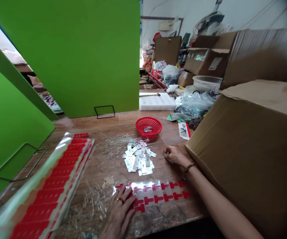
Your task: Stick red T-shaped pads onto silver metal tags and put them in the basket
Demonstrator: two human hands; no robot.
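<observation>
My left hand (120, 210) lies with its fingers spread flat on the left end of a clear film sheet (147, 190) printed with rows of red T-shaped marks. My right hand (174, 155) is closed in a pinch to the right, just above the wooden table or resting on it. A small greyish piece (167, 158) shows at its fingertips, too small to name. Between the hands and farther back is a loose pile of small flat metal plates (138, 157). Behind the pile, a red plastic basket (148, 135) contains a few similar pieces.
A stack of clear sheets with red patches (56, 182) covers the table's left side. Green panels (83, 59) with wire handles stand behind and left. A large cardboard box (245, 142) borders the right. A small printed card (184, 130) and plastic bags (194, 103) lie at the back right.
</observation>
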